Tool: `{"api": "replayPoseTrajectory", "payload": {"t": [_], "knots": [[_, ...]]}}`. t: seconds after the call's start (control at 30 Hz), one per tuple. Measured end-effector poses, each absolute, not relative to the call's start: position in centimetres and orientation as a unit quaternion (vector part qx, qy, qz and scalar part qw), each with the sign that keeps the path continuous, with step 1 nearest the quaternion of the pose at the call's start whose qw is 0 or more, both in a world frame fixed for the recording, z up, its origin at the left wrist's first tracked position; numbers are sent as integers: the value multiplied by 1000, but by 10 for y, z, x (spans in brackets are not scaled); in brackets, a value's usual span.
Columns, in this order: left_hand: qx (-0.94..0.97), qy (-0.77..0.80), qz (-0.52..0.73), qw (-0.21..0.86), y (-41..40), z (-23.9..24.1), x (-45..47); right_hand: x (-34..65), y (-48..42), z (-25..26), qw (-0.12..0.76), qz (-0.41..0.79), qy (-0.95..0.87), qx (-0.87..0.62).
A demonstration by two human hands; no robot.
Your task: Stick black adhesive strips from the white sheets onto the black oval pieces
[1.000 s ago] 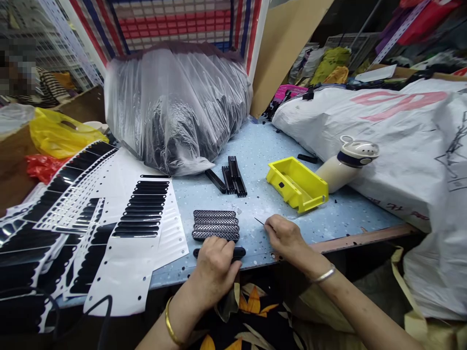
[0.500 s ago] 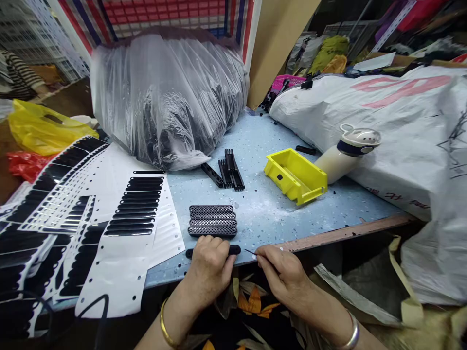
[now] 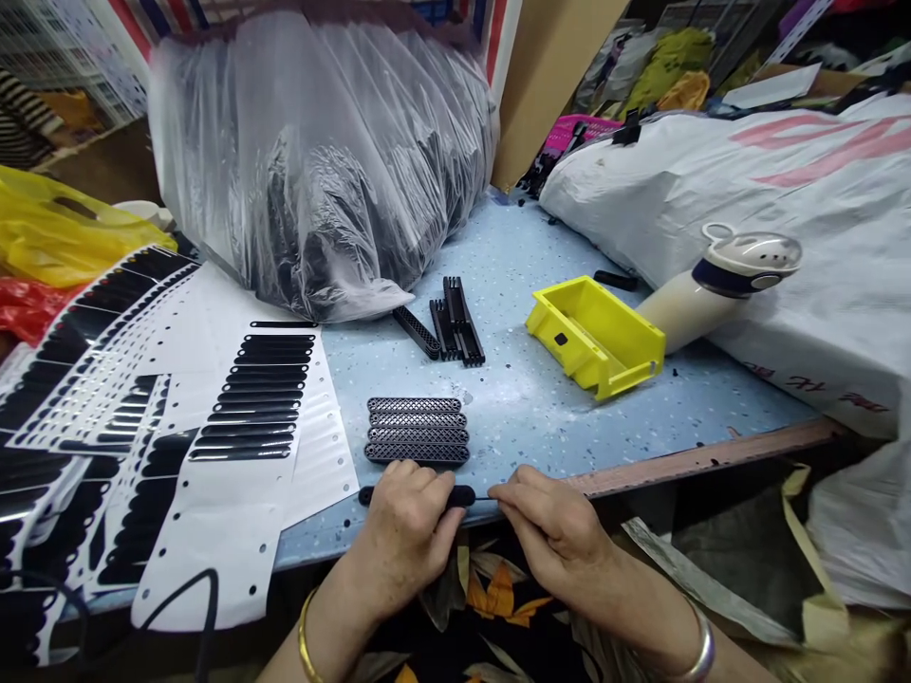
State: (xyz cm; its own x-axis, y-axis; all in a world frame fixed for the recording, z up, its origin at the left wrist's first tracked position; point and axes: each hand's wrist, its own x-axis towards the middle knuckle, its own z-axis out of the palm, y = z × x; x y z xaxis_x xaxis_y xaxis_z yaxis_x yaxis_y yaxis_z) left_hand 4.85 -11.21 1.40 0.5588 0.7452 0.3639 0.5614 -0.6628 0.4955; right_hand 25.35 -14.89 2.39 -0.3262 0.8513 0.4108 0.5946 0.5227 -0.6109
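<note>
At the near edge of the blue speckled bench (image 3: pixel 509 408), the left hand (image 3: pixel 407 517) grasps a black, round-ended strip (image 3: pixel 465 496); the right hand (image 3: pixel 559 526) pinches a thin dark pin (image 3: pixel 482 498) at the strip's right end. A slack hold could make the pin slip.

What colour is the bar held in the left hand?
Black. The bar in the left hand shows best in the head view, sticking out on both sides.

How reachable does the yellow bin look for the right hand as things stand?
Probably yes: the right hand appears close enough to the yellow bin, with only speckled blue tabletop showing between them. It pinches a thin dark item, though, so grasping the bin might mean putting that down first.
</note>
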Motion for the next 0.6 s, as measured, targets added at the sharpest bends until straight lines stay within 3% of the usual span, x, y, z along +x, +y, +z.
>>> {"api": "replayPoseTrajectory", "payload": {"t": [0.6], "knots": [[866, 386, 270, 167, -111, 14, 50, 249, -143, 27, 304, 223, -798, -471]]}}
